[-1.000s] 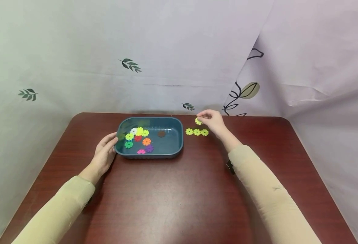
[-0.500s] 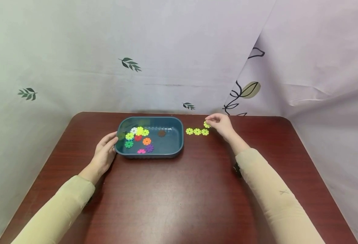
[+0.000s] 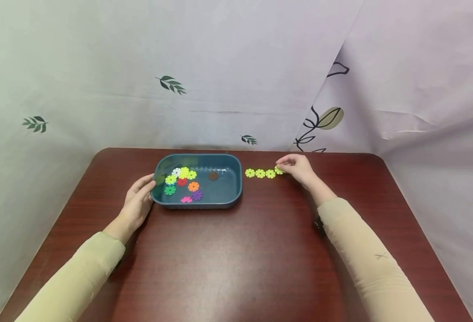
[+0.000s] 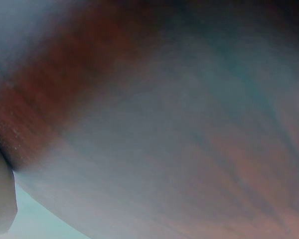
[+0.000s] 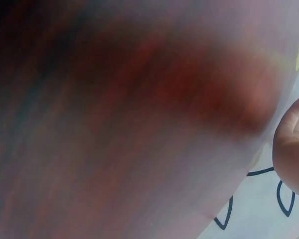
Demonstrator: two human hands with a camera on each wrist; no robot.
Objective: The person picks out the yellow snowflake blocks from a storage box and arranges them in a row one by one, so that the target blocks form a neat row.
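Note:
In the head view my right hand (image 3: 299,170) pinches a yellow-green notched plastic disc (image 3: 279,170) between thumb and fingertips. That disc sits at the right end of a row of three matching discs (image 3: 260,173) on the table. My left hand (image 3: 137,202) holds the left end of a dark blue tray (image 3: 224,205), thumb at the rim and fingers along the outside wall. Inside the tray lie several discs: white, yellow-green, a green one (image 3: 169,190), red, an orange one (image 3: 193,186), purple, pink and a brown one (image 3: 213,176). Both wrist views are mostly blurred and hide the held things.
The reddish-brown table (image 3: 220,264) ends at a pale fabric curtain (image 3: 236,67) printed with leaves. The row of discs runs just right of the tray, near the table's far edge.
My right hand has moved rightward and toward me, bringing the yellow-green disc from behind the row to its right end. My left hand and the tray have stayed put.

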